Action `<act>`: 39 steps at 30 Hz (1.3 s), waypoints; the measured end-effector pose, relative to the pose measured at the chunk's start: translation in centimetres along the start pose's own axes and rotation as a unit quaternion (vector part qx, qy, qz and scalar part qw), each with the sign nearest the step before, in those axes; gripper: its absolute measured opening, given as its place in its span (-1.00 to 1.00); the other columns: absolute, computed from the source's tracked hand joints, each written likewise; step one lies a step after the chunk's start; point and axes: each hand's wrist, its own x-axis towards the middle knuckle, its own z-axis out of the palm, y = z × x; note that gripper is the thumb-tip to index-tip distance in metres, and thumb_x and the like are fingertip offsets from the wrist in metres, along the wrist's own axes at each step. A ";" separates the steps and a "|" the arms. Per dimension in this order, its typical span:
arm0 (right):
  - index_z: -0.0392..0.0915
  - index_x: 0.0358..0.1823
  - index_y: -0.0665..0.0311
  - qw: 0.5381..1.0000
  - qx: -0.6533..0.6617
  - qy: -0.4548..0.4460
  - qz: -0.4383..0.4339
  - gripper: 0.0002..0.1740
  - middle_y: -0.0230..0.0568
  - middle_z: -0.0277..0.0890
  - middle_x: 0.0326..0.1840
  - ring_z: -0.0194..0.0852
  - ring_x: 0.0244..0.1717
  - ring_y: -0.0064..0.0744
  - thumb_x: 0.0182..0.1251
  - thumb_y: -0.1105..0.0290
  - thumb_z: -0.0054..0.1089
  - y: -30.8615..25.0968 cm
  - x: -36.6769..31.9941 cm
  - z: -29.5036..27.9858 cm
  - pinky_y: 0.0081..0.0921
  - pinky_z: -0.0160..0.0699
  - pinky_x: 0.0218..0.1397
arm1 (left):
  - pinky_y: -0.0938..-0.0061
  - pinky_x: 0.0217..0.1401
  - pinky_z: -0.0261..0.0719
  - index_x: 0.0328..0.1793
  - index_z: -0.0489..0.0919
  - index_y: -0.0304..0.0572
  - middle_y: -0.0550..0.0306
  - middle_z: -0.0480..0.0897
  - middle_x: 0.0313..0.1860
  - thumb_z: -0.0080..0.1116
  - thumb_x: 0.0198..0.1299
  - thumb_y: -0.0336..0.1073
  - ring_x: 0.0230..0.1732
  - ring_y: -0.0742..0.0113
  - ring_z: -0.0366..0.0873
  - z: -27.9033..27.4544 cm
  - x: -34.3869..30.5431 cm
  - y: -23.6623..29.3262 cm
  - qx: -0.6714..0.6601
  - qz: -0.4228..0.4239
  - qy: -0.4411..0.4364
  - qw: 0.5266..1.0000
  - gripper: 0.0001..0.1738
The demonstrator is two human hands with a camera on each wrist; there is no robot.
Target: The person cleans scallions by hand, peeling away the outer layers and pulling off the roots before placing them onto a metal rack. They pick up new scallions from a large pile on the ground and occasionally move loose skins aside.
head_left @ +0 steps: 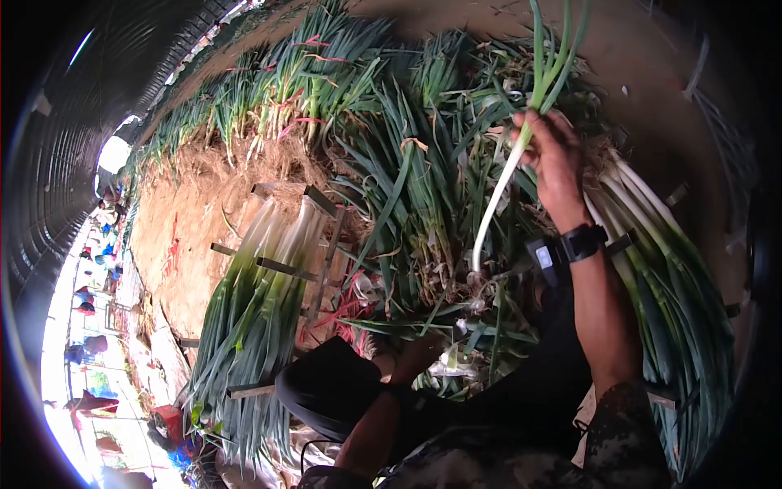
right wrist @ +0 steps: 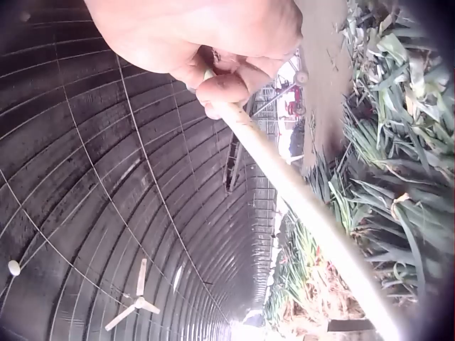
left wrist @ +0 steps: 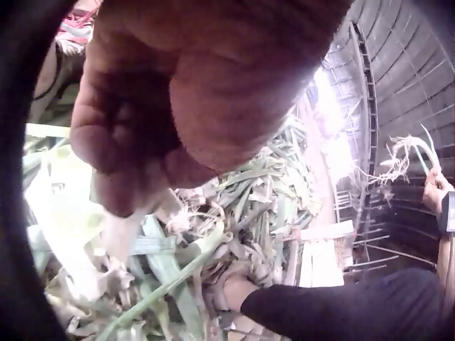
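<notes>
My right hand (head_left: 558, 159) pinches a long green onion (head_left: 498, 200) around the upper part of its white stalk. The onion's green leaves rise above the fingers, and its root end slants down over the leaf litter. In the right wrist view, the pale stalk (right wrist: 306, 202) runs down from the curled fingers. Low beside the knee, my left hand (head_left: 415, 359) hangs over loose leaves and peelings (left wrist: 170, 284). Its fingers are bent in the left wrist view, with a pale strip (left wrist: 117, 238) right under the fingertips; I cannot tell whether they hold it.
Sorted onions lie in metal racks, one bundle (head_left: 261, 285) on the left and another (head_left: 660, 277) on the right. Untrimmed onions (head_left: 407, 163) are heaped ahead. Tied bundles (head_left: 301, 90) stand farther back along the soil. A dark knee (head_left: 330, 375) is beside the left rack.
</notes>
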 end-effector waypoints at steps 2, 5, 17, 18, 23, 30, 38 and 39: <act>0.62 0.05 0.22 0.999 0.040 -0.027 -0.014 -0.72 -0.27 0.73 -0.19 0.75 -0.29 -0.47 0.38 0.30 0.34 1.6 -0.5 0.6 -0.69 0.68 -0.52 | 0.34 -0.01 0.66 0.18 0.66 -0.12 -0.03 0.73 -0.09 0.36 0.15 -0.20 -0.09 0.17 0.72 -1.3 2.1 1.7 -0.142 0.018 0.101 0.985 -0.55; 0.60 0.16 0.22 0.998 0.041 -0.046 0.019 -0.57 -0.31 0.68 -0.25 0.75 -0.29 -0.45 0.28 0.34 0.44 1.9 -2.1 2.4 -0.66 0.78 -0.46 | 0.41 0.21 0.55 0.42 0.38 -0.33 0.07 0.64 0.01 0.28 0.36 -0.29 0.04 0.38 0.59 -6.2 3.9 7.4 -0.443 0.099 0.153 0.878 -0.43; 0.56 0.10 0.25 0.980 0.024 -0.151 0.128 -0.65 -0.27 0.68 -0.13 0.74 -0.13 -0.38 0.34 0.36 0.36 2.6 -3.5 3.0 -0.50 0.81 -0.26 | 0.44 -0.20 0.64 0.26 0.58 -0.33 0.11 0.74 -0.31 0.19 0.44 -0.13 -0.28 0.38 0.70 -8.9 1.8 13.5 -0.557 0.079 -0.025 0.827 -0.55; 0.57 0.05 0.25 0.980 0.005 -0.157 0.122 -0.68 -0.29 0.68 -0.15 0.74 -0.14 -0.40 0.31 0.37 0.39 2.9 -3.5 3.0 -0.51 0.81 -0.28 | 0.46 -0.22 0.64 0.30 0.54 -0.38 0.10 0.74 -0.30 0.20 0.42 -0.10 -0.28 0.40 0.70 -8.3 2.1 12.7 -0.541 0.074 -0.060 0.836 -0.49; 0.57 -0.08 0.21 0.977 -0.010 -0.171 0.129 -0.74 -0.43 0.65 -0.27 0.71 -0.23 -0.54 0.25 0.43 0.45 4.0 -3.6 3.5 -0.58 0.78 -0.36 | 0.50 -0.18 0.62 0.32 0.54 -0.30 0.10 0.74 -0.24 0.19 0.43 -0.10 -0.31 0.43 0.67 -9.4 1.2 14.1 -0.553 0.096 0.017 0.827 -0.51; 0.58 -0.12 0.20 0.964 -0.099 -0.212 0.128 -0.75 -0.48 0.65 -0.30 0.64 -0.27 -0.66 0.24 0.41 0.48 4.2 -4.3 4.0 -0.63 0.75 -0.35 | 0.51 -0.07 0.55 0.23 0.59 -0.26 0.14 0.72 -0.09 0.18 0.44 -0.11 -0.20 0.49 0.62 -12.5 1.1 15.3 -0.563 0.102 0.084 0.816 -0.59; 0.68 -0.04 0.38 0.935 -0.166 -0.304 0.080 -0.65 -0.29 0.71 -0.26 0.60 -0.30 -0.64 0.34 0.23 0.41 5.7 -6.1 4.2 -0.63 0.58 -0.31 | 0.65 -0.17 0.43 0.11 0.68 -0.23 0.27 0.71 -0.23 0.22 0.41 -0.22 -0.28 0.61 0.50 -18.1 4.7 17.5 -0.545 0.173 0.247 0.782 -0.72; 0.68 -0.05 0.38 0.933 -0.173 -0.306 0.080 -0.65 -0.28 0.72 -0.26 0.61 -0.31 -0.63 0.33 0.24 0.41 5.5 -6.2 4.2 -0.62 0.59 -0.30 | 0.66 -0.20 0.42 0.07 0.70 -0.23 0.28 0.71 -0.27 0.23 0.41 -0.22 -0.32 0.61 0.49 -18.4 5.0 17.5 -0.537 0.158 0.259 0.787 -0.74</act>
